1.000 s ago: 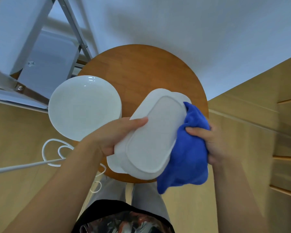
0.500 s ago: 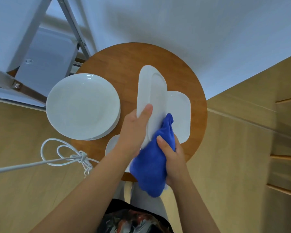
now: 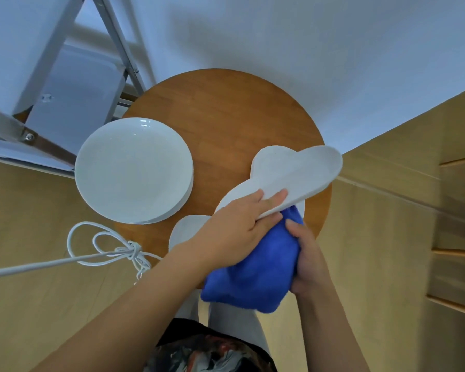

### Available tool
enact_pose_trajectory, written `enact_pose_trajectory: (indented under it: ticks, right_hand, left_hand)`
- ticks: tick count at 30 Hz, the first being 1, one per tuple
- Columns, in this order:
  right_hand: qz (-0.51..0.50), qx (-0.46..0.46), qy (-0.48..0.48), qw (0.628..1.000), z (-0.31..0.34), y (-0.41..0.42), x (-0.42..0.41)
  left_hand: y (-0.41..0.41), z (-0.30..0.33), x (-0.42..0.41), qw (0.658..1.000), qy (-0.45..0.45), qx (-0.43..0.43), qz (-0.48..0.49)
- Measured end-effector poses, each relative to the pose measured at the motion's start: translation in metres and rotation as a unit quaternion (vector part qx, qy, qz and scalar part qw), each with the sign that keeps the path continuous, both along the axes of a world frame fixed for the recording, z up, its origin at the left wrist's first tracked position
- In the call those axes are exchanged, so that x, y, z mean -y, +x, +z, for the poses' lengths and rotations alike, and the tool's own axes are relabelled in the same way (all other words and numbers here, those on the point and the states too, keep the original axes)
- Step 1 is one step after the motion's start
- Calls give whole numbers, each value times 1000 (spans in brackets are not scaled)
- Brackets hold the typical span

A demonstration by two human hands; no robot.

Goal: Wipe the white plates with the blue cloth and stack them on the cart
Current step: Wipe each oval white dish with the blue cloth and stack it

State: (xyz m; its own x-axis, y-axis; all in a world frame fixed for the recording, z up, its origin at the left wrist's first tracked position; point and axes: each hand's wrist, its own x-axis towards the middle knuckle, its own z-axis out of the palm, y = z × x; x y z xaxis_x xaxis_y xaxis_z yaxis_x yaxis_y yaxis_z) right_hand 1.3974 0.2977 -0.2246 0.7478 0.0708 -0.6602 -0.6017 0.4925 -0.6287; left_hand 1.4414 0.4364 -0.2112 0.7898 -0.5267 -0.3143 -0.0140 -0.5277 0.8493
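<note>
My left hand [image 3: 235,224] grips the near end of a white oblong plate [image 3: 298,175], held tilted above the round wooden table [image 3: 220,108]. My right hand [image 3: 308,253] holds the bunched blue cloth [image 3: 255,277] against the plate's underside. A stack of round white plates [image 3: 133,167] sits on the table's left side. Another white oblong plate [image 3: 269,159] lies on the table under the held one, and a further white plate [image 3: 184,229] shows partly under my left wrist.
A metal cart [image 3: 46,84] with white shelves stands at the upper left beside the table. A knotted white cord [image 3: 113,251] runs across the wooden floor at the left. Wooden furniture [image 3: 427,210] fills the right side. A white wall lies behind the table.
The held plate has swung from standing edge-on and pointing away to lying tilted toward the right. The cloth and my right hand have moved underneath it.
</note>
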Motion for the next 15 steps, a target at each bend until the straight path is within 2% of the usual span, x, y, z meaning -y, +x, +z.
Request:
enact_pose_trajectory:
  ticks: [2, 4, 6, 8, 10, 11, 13, 14, 15]
  right_hand:
    - [-15, 23, 18, 999, 3, 1, 5]
    - [4, 38, -12, 999, 7, 1, 8]
    - [36, 20, -63, 997, 9, 3, 6]
    - [59, 16, -118, 991, 9, 3, 5]
    - [54, 9, -143, 988, 6, 3, 4]
    - [44, -1, -153, 987, 3, 1, 5]
    - [36, -4, -175, 984, -1, 0, 10]
    - [46, 9, -175, 983, -2, 0, 14]
    - [65, 20, -172, 983, -1, 1, 17]
  left_hand:
    - [-2, 2, 4, 995, 73, 62, -42]
    - [-2, 7, 5, 969, 188, 106, -118]
    - [0, 12, 2, 947, 244, 132, -165]
    - [3, 17, -2, 949, 224, 122, -185]
    - [3, 19, -13, 966, 170, 50, -190]
    - [3, 19, -21, 979, 127, -2, -162]
    - [5, 23, -37, 998, 12, -69, -4]
    - [8, 23, -43, 993, -27, -46, 102]
    - [12, 19, -47, 981, -20, 5, 194]
